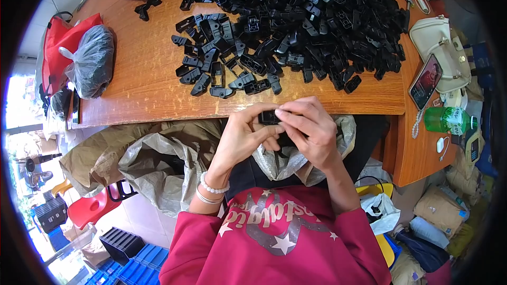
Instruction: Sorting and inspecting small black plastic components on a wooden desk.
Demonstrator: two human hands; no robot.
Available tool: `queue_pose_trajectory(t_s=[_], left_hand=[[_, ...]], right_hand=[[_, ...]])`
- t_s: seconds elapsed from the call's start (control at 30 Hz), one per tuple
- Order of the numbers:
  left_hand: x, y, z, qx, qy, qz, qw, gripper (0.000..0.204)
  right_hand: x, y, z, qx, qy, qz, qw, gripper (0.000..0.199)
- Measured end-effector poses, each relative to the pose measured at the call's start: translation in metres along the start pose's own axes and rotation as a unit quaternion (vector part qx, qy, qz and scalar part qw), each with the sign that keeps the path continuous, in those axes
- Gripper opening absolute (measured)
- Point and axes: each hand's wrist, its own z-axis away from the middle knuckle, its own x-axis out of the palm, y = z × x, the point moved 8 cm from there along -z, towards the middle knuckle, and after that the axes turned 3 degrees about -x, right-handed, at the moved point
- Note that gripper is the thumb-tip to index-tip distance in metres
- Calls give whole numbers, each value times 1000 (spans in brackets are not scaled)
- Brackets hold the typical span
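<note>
Just off the table's near edge, my two hands meet around a small black plastic part [268, 117]. My left hand [244, 136] is closed, gripping the part between thumb and fingers. From the other side my right hand [310, 131] pinches at the part's right end with its fingertips; part of the piece is hidden behind the fingers. Beneath the hands, an open whitish woven sack [280, 164] sits at my lap, its inside mostly hidden. Beyond them, a large pile of similar black plastic parts [327, 26] covers the far and middle tabletop, with several loose frames at its near edge.
The wooden table [142, 74] carries a tied bag of dark material [94, 60] and a red bag [58, 42] at left. To the right lie a phone [425, 82], a cream handbag [441, 47] and a green bottle [449, 121]. Another open sack [158, 148] stands left of me.
</note>
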Motion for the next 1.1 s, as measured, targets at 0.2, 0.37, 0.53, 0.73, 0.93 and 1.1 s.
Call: queue_pose_trajectory(t_s=[0.2,0.37,0.53,0.73,0.93,1.1], left_hand=[[3,10,6,70,3,29,997,34],[14,30,21,243,87,-219,941,39],[-18,54,24,315,185,-336,868,27],[-52,76,-12,267,246,-562,743,25],[-56,87,-20,282,191,-614,712,8],[-66,91,-17,289,209,-567,743,15]], right_hand=[[-6,5,0,49,-12,-54,997,27],[0,21,9,160,8,-120,980,28],[-4,31,4,146,-155,-84,974,17],[33,20,-29,-6,-19,191,981,29],[48,23,-20,9,-16,243,970,23],[34,21,-13,-2,33,191,981,28]])
